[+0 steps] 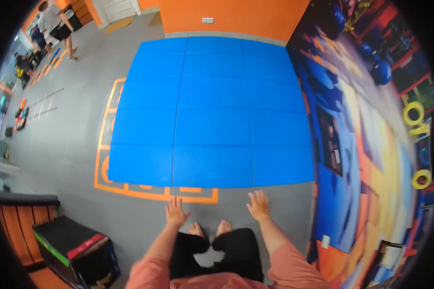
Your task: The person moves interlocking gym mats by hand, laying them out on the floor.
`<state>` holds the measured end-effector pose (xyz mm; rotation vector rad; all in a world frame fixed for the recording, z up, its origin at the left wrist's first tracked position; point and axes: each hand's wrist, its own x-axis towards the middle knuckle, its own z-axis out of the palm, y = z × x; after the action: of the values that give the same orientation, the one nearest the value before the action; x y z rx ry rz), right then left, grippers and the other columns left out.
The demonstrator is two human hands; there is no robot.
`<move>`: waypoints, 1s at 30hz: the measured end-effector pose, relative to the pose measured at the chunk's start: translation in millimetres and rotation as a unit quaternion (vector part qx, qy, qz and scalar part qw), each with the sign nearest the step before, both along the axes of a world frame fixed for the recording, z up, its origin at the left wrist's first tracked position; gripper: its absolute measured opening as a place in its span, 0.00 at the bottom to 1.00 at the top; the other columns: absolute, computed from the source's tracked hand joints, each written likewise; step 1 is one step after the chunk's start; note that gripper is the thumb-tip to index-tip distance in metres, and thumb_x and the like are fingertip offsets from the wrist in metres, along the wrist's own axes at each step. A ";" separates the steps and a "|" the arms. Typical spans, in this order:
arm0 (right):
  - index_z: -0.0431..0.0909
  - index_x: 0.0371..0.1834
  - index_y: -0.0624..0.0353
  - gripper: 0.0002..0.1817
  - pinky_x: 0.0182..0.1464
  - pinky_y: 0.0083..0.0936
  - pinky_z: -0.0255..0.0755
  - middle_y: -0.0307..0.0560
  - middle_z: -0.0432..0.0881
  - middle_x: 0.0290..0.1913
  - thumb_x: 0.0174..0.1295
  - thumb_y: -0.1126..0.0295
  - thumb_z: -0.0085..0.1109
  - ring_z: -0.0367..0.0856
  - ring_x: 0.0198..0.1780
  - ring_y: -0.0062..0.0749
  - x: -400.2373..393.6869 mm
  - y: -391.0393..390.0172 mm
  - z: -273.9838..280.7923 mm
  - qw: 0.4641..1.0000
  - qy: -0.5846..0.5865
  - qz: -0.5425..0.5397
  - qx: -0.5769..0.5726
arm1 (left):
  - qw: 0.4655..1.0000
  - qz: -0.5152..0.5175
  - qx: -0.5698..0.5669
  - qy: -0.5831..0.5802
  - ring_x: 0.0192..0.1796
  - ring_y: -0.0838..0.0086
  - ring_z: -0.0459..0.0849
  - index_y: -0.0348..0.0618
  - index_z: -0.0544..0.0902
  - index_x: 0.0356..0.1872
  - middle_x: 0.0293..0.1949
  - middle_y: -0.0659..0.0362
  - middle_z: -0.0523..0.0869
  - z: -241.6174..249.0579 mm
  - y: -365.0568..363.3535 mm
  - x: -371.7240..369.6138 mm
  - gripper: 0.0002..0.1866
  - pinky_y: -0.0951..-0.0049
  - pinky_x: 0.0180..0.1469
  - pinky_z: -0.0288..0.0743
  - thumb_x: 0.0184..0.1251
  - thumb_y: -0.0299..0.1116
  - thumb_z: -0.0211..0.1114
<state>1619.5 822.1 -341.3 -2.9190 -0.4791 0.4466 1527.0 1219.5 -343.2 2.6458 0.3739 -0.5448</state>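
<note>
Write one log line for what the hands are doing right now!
left hand: open, empty | right hand: open, empty | both held out above grey floor | blue mat ahead

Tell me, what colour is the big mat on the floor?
The mat is bright blue, laid in square panels; the head view shows it.

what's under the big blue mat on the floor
The blue mat lies on grey floor and covers most of an orange painted grid; only its left and near edges show. What the covered squares hold cannot be seen.

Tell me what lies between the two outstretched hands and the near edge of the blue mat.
In the head view, between the left hand, the right hand and the blue mat lies a strip of grey floor, crossed on the left by orange painted lines.
</note>
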 end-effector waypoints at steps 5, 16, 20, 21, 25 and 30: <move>0.59 0.79 0.43 0.37 0.80 0.57 0.48 0.59 0.55 0.81 0.70 0.46 0.60 0.47 0.83 0.61 121.5 31.7 -253.4 0.939 0.020 -0.339 0.058 | 0.997 0.001 0.073 0.029 0.85 0.44 0.42 0.45 0.54 0.82 0.83 0.43 0.48 -257.1 13.1 93.7 0.53 0.38 0.80 0.43 0.66 0.67 0.64; 0.56 0.81 0.44 0.43 0.77 0.61 0.47 0.61 0.50 0.83 0.67 0.44 0.61 0.46 0.84 0.59 186.8 26.1 -458.8 0.880 -0.148 -0.436 -0.114 | 0.902 0.338 0.260 -0.076 0.84 0.51 0.51 0.47 0.58 0.80 0.82 0.45 0.57 -477.0 36.8 208.8 0.42 0.40 0.77 0.48 0.76 0.63 0.53; 0.55 0.82 0.46 0.42 0.77 0.60 0.45 0.62 0.47 0.84 0.69 0.47 0.60 0.45 0.84 0.59 196.6 29.7 -452.5 0.883 -0.137 -0.435 -0.111 | 0.895 0.318 0.296 -0.097 0.84 0.51 0.51 0.49 0.58 0.80 0.82 0.46 0.57 -482.6 44.5 203.9 0.41 0.40 0.77 0.48 0.75 0.61 0.55; 0.55 0.82 0.47 0.42 0.77 0.60 0.44 0.62 0.47 0.84 0.69 0.47 0.59 0.45 0.84 0.60 201.5 31.4 -452.7 0.880 -0.131 -0.442 -0.116 | 0.896 0.316 0.296 -0.096 0.84 0.51 0.51 0.49 0.58 0.80 0.82 0.46 0.57 -487.1 46.0 207.6 0.41 0.40 0.77 0.48 0.74 0.60 0.56; 0.54 0.82 0.50 0.42 0.77 0.61 0.44 0.63 0.48 0.84 0.69 0.47 0.57 0.45 0.83 0.62 204.8 33.9 -445.3 0.890 -0.126 -0.422 -0.119 | 0.893 0.316 0.306 -0.095 0.84 0.52 0.51 0.49 0.59 0.80 0.82 0.47 0.57 -481.2 45.1 210.1 0.42 0.39 0.77 0.48 0.71 0.57 0.60; 0.54 0.82 0.51 0.42 0.77 0.62 0.44 0.64 0.47 0.84 0.68 0.49 0.58 0.45 0.83 0.63 205.0 34.5 -442.0 0.893 -0.105 -0.417 -0.129 | 0.890 0.329 0.301 -0.093 0.84 0.54 0.49 0.48 0.60 0.80 0.83 0.48 0.55 -472.2 44.8 212.8 0.41 0.39 0.77 0.45 0.71 0.54 0.59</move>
<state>1824.5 856.6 -783.3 -3.0460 0.8704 0.0632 1739.8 1264.3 -815.4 2.8147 1.5069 0.0729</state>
